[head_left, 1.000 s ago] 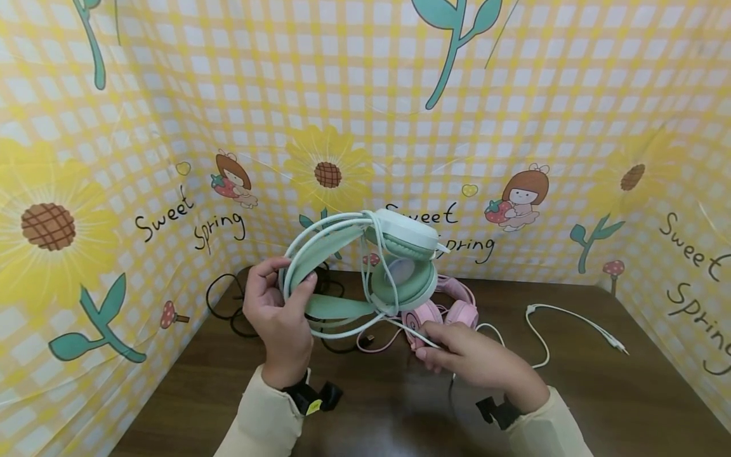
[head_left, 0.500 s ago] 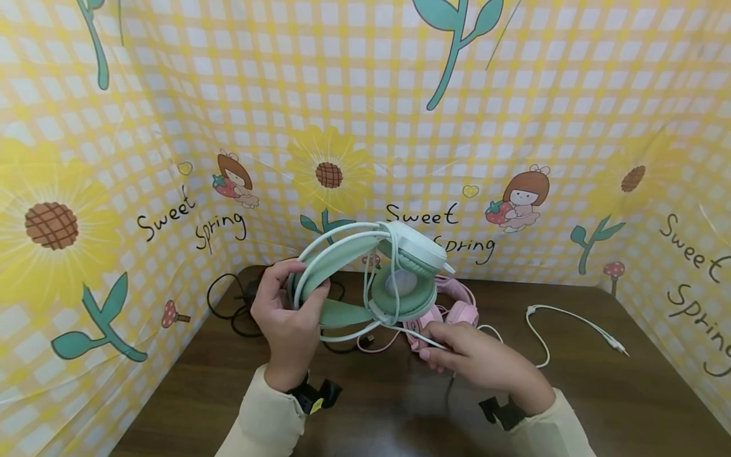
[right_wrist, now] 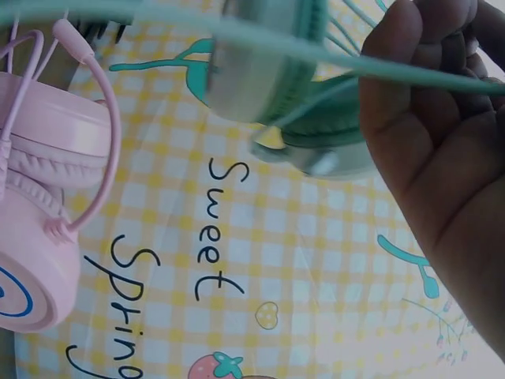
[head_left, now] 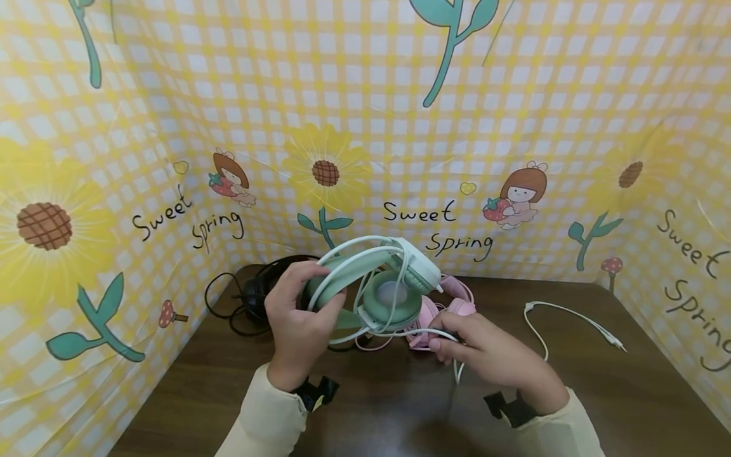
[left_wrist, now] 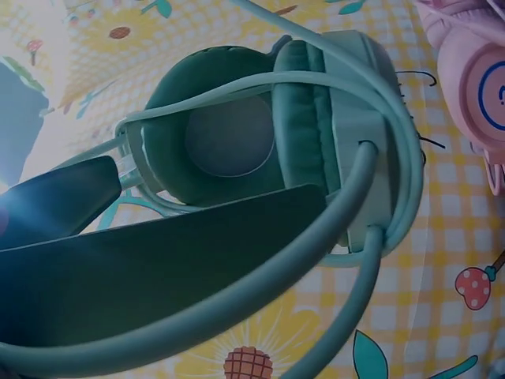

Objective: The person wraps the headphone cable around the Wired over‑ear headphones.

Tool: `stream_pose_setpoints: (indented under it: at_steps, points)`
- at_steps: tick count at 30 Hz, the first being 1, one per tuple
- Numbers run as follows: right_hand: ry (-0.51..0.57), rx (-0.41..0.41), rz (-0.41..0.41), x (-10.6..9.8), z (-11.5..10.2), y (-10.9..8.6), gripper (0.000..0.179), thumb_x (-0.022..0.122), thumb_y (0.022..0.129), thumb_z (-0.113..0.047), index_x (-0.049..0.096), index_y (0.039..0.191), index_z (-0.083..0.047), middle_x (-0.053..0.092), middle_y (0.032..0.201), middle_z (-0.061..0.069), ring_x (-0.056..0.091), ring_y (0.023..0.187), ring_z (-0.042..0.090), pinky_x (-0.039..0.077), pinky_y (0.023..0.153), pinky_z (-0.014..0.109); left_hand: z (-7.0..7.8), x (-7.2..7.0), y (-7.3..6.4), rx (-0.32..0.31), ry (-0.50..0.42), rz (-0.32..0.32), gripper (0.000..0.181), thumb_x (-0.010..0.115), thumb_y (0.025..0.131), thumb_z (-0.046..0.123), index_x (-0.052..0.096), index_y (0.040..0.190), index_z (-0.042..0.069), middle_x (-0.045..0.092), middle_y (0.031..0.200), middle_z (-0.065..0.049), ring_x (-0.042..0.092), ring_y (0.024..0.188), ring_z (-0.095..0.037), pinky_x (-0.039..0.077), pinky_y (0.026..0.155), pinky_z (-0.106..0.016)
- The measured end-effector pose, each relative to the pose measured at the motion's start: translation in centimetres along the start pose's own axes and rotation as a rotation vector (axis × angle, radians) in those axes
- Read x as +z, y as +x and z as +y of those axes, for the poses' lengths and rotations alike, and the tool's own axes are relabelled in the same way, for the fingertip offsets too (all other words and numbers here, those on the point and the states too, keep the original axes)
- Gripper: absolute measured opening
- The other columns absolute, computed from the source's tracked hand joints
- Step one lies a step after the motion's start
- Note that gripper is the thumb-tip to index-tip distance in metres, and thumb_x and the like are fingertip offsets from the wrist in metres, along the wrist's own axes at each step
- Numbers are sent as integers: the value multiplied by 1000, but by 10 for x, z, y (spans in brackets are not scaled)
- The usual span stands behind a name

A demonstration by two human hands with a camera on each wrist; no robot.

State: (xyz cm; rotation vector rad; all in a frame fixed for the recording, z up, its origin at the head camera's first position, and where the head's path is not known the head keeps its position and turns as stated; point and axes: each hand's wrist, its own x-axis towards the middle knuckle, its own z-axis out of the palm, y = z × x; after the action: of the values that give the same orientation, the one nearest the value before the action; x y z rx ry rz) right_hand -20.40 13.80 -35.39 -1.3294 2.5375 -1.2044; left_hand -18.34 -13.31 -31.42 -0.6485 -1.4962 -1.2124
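Note:
Mint-green and white headphones (head_left: 425, 261) are held tilted above the table. Their headband is gripped by my left hand (head_left: 302, 317), thumb on the inner side and fingers over the outer. A thin pale cable (left_wrist: 237, 88) loops around both ear cups, as the left wrist view shows. To the right of the cups, my right hand (head_left: 493, 352) pinches a length of that cable, and a short loop hangs below the fingers. In the right wrist view the cable crosses in front of the right hand (right_wrist: 430, 126).
Pink headphones (head_left: 459, 309) with a microphone boom lie behind the right hand. Black headphones (head_left: 254, 297) with a black cable lie at the back left, partly hidden by the left hand. A white cable end with a plug (head_left: 613, 343) trails across the brown table (head_left: 371, 412). Patterned cloth walls enclose the table.
My left hand has moved right and the green headphones have come lower, turning slightly. My right hand has shifted a little right with the cable, and a loop now hangs below it.

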Motion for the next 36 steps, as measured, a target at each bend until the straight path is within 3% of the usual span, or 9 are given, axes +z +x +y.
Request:
stream_pose_setpoints:
  at_steps: [5, 10, 14, 18, 24, 28, 33, 36]
  points:
    - [-13, -45, 48, -4, -3, -1, 7, 57, 99, -17, 61, 99, -23, 61, 76, -14, 60, 72, 7, 49, 65, 26, -12, -1, -6, 9, 10, -36, 19, 71, 68, -7, 64, 86, -7, 65, 86, -20, 59, 77, -24, 48, 75, -27]
    - [-22, -102, 107, -5, -5, 0, 19, 56, 98, -9, 59, 93, -27, 57, 74, -15, 57, 73, 6, 47, 65, 25, -28, -1, -14, -2, -5, -89, 20, 73, 68, -5, 66, 87, -1, 65, 87, -13, 58, 75, -21, 47, 73, -27]
    - [19, -102, 123, -5, -8, -2, 22, 55, 98, -5, 58, 87, -25, 57, 73, -13, 56, 74, 7, 47, 65, 25, -18, 1, -9, -8, -14, -113, 15, 69, 68, -9, 64, 81, -2, 63, 82, -14, 56, 72, -20, 46, 69, -26]
    - [17, -158, 110, -4, -9, -4, 23, 55, 96, 0, 59, 87, -21, 58, 72, -11, 54, 74, 7, 46, 65, 24, -5, 3, -3, 16, 13, -86, 14, 66, 67, -12, 62, 77, -3, 62, 79, -14, 54, 69, -21, 45, 68, -27]
    - [-3, -248, 44, -4, -8, -5, 25, 57, 94, 1, 58, 87, -23, 56, 70, -12, 52, 67, 2, 44, 59, 20, 1, 4, 1, 38, 59, -44, 11, 65, 67, -12, 64, 77, -6, 61, 79, -18, 56, 70, -25, 45, 70, -27]
    - [14, -221, 55, -6, -10, -5, 26, 57, 94, 1, 58, 86, -24, 56, 72, -13, 53, 67, 3, 45, 58, 22, 2, 4, 1, 38, 65, -52, 10, 65, 68, -11, 64, 77, -7, 61, 79, -20, 56, 71, -27, 46, 70, -27]
    - [34, -158, 138, -11, -9, -8, 29, 57, 94, 3, 59, 83, -24, 58, 77, -13, 55, 73, 8, 46, 62, 25, -15, 3, -7, 44, 25, -84, 12, 67, 68, -8, 66, 77, -1, 62, 79, -13, 55, 69, -22, 45, 68, -26]
    - [30, -133, 162, -14, -8, -11, 29, 57, 94, 2, 63, 90, -26, 58, 74, -13, 56, 69, 8, 48, 59, 25, -24, 3, -11, 47, -5, -120, 12, 68, 69, -6, 66, 77, 1, 62, 78, -10, 55, 69, -19, 44, 67, -25]
